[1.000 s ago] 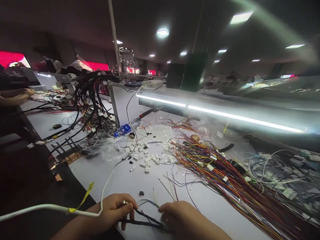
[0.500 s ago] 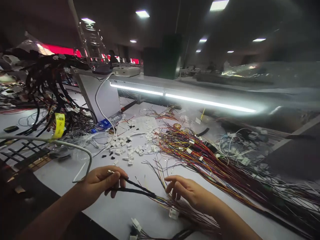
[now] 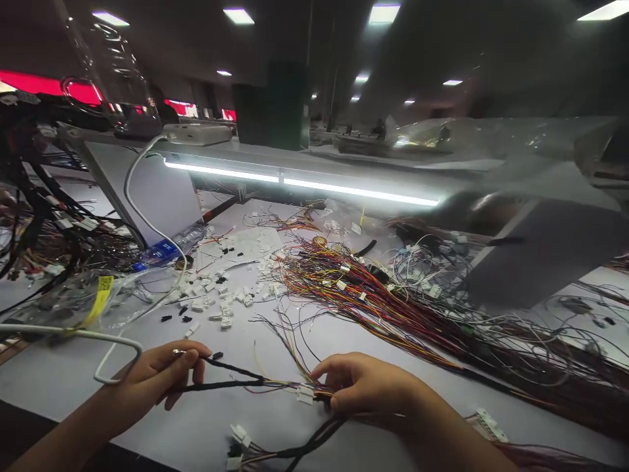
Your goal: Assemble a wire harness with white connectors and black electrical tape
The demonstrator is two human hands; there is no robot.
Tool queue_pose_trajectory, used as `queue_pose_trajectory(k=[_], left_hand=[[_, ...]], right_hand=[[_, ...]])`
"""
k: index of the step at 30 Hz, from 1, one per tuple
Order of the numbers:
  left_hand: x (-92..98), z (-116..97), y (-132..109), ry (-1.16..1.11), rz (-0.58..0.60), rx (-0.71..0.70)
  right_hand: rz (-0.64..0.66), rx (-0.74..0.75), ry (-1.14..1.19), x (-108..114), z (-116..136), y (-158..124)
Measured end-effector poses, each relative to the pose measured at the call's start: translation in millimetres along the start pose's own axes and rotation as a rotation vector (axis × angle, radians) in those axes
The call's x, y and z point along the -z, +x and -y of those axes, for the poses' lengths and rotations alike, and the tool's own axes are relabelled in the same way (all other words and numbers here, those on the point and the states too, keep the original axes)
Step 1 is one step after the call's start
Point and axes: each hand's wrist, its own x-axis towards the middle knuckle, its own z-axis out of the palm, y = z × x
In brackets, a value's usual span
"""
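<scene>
My left hand (image 3: 170, 373) pinches the end of a black-sleeved branch of a wire harness (image 3: 236, 381), and small metal terminals (image 3: 179, 353) stick out above the thumb. A second black-sleeved branch runs into the same hand's lower fingers. The two branches meet to the right, where thin bare-coloured wires come out. My right hand (image 3: 363, 387) is closed around that wire bundle, just right of a white connector (image 3: 305, 393); its palm hides part of the wires. Below lie more white connectors (image 3: 240, 434) on black-wrapped cable (image 3: 314, 442).
Loose white connector housings (image 3: 226, 308) and small black pieces are scattered mid-table. A large bundle of coloured wires (image 3: 373, 301) stretches to the right. A white hose (image 3: 73, 331) crosses at left, near a bottle with a blue label (image 3: 164, 252). A lit shelf (image 3: 295, 157) spans the back.
My right hand has come down from beside the wires and closed around the bundle. My left hand keeps its pinch on the black branches. The view has turned to the right.
</scene>
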Motion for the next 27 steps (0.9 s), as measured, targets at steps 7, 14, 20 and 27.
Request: queue_pose_trajectory(k=[7,14,20,27], left_hand=[[-5.6,10,6,0.076,-0.012,0.02],[-24.7,5,21,0.117,-0.108,0.067],[-37.2,8,33,0.256,-0.061,0.072],[-30.8,24,35,0.283,-0.066,0.088]], right_hand=[[-0.352,0.08,-0.226,-12,-2,-3],[-0.463,0.215,-0.498,-23,-13,1],[-0.537,0.432,-0.506,-17,-44,12],[-0.633,0.633,-0.191,-17,-40,-6]])
